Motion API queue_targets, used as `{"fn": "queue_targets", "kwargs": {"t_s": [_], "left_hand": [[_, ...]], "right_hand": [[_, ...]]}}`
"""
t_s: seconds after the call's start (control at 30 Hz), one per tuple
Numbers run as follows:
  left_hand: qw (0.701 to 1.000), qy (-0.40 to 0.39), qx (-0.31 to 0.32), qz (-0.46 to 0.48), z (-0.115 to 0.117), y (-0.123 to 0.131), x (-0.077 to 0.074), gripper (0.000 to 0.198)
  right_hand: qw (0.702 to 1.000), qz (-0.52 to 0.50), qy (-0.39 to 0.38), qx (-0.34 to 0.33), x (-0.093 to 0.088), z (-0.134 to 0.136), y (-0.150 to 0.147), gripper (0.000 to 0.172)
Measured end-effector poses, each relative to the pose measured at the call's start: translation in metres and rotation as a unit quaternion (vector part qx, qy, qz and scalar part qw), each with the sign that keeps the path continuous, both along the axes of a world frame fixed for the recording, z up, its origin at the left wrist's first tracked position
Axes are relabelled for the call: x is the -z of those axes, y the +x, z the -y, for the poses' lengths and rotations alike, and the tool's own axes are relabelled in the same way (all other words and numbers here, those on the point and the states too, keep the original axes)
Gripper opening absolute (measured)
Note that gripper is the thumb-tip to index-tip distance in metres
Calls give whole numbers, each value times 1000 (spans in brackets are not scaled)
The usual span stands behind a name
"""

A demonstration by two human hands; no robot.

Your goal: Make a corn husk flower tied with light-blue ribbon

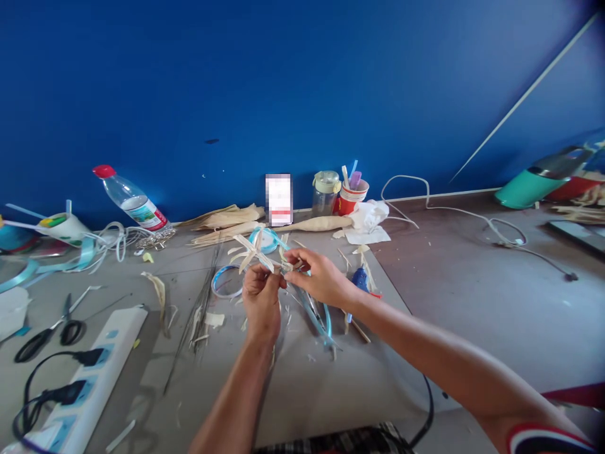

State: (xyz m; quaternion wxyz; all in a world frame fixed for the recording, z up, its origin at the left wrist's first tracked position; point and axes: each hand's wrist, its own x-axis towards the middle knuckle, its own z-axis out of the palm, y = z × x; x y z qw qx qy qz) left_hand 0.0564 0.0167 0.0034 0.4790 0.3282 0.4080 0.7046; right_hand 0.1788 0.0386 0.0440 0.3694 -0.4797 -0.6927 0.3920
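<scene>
My left hand [262, 299] is closed around the base of a pale flower-like piece of dried husk [251, 252], whose narrow petals spread out to the upper left. Beside it, the fingers of my right hand [321, 277] pinch a small strip of husk [286, 265] close to my left fingertips. The exact point of contact is partly hidden by the fingers. Behind the hands sits a roll of light blue ribbon [265, 240]. A roll of blue-edged tape [227, 282] lies left of my left hand, and a blue glue gun [360, 279] rests just beyond my right wrist.
Thin wires [201, 302] and husk scraps lie to the left. Black-handled scissors [66, 321] and a plugged-in power strip [111, 343] are farther left. Along the blue wall stand a bottle [142, 211], a glass jar [325, 192] and a red cup [353, 197]. A white cable [472, 211] trails right.
</scene>
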Motion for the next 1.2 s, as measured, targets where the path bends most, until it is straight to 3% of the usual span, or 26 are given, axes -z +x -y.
{"fn": "queue_targets", "kwargs": {"t_s": [0.13,0.37,0.67,0.93,1.2], "left_hand": [[998,8,35,47,-1,0,1,17],[995,-14,50,84,-1,1,-5,25],[988,-58,129,60,-1,-5,-9,22],[976,-77,198,57,-1,-8,-11,17],[978,-63,199,9,-1,-8,-10,16]], "right_hand": [[999,36,-5,-4,-9,-2,-7,8],[989,104,103,-19,-7,-9,-5,17],[984,133,56,-105,-27,-16,8,15],[958,201,85,-185,-36,-22,11,19],[924,276,149,-220,-37,-25,11,21]]}}
